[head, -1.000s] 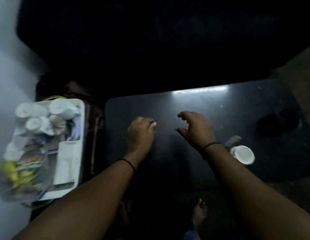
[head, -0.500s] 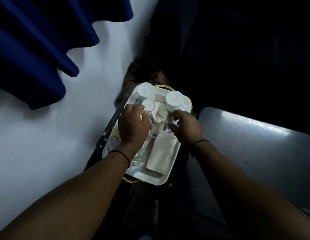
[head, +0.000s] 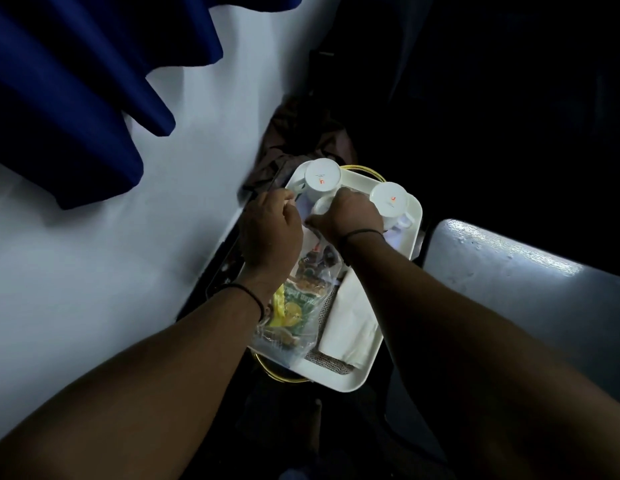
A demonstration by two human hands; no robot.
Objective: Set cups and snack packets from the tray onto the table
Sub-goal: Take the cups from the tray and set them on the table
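Note:
A white tray (head: pixel 353 381) sits left of the dark table (head: pixel 509 271). Two white cups stand upside down at its far end, one at the left (head: pixel 321 178) and one at the right (head: pixel 391 199). Between them is a smaller white cup (head: pixel 320 207). My right hand (head: pixel 350 216) curls over this small cup and grips it. My left hand (head: pixel 270 233) has curled fingers that pinch at the left cup's handle. A clear bag of snack packets (head: pixel 298 306) lies on the tray under my left wrist. A folded napkin (head: pixel 350 317) lies beside the bag.
A pale wall (head: pixel 111 254) runs along the left, with a blue curtain (head: pixel 69 81) hanging over it. The tray rests on a yellow-rimmed stand (head: pixel 284 375). Brown cloth (head: pixel 301 133) lies beyond the tray. The far side and the floor are dark.
My view swung from the table to the tray. My right hand moved left onto the small cup, and my left hand shifted left to the far-left cup's handle.

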